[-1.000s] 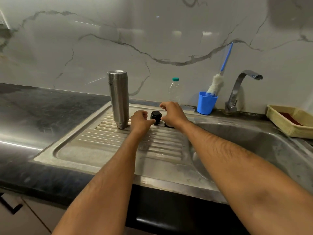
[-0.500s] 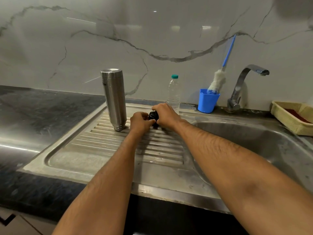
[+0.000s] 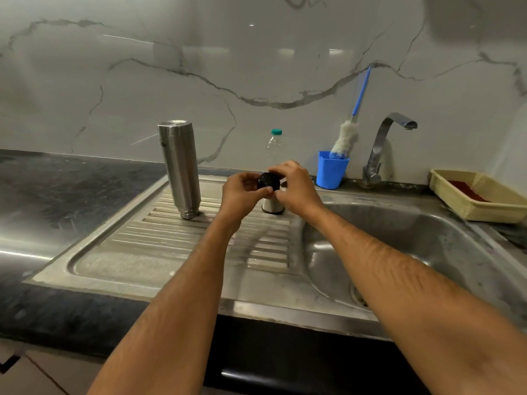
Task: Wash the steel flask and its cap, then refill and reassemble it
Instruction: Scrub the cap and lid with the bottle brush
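The steel flask stands upside down, neck on the ribbed drainboard, left of my hands. Both hands hold a small black stopper a little above the drainboard: my left hand pinches its left side and my right hand grips its right side. Directly under the stopper a steel outer cap rests on the drainboard, partly hidden by my right hand.
The sink basin lies to the right, with the tap behind it. A blue cup holds a bottle brush. A clear plastic bottle stands at the wall. A woven yellow tray sits far right. Dark counter extends left.
Both hands closed around the black stopper on the drainboard and lifted it off the surface. The steel outer cap beneath them is now exposed. The flask has not moved.
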